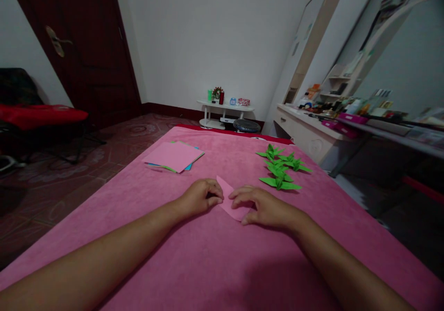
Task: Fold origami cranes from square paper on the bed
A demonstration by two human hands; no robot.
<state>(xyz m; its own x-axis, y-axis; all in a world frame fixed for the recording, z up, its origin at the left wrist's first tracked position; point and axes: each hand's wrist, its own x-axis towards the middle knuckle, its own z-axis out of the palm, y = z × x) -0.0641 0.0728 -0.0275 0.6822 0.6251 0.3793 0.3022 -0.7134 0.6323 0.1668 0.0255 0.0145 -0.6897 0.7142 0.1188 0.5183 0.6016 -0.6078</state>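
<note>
A pink sheet of origami paper (231, 204), folded to a pointed shape, lies between my hands on the pink cloth. My left hand (201, 197) pinches its left edge, thumb and fingertips close together. My right hand (265, 205) curls over its right side, fingertips on top and thumb at the near lower edge. The folds under my right fingers are hidden. Beyond my right hand several green folded paper cranes (279, 181) sit in a cluster. To the far left is a stack of coloured paper squares (173, 156), pink on top with green and blue edges showing.
The pink cloth (194, 260) covers the table under my arms. A low white stand (225, 107) with small items is by the far wall. A cluttered dresser (308, 126) stands at right, a red chair (41, 114) at left near a dark door (86, 38).
</note>
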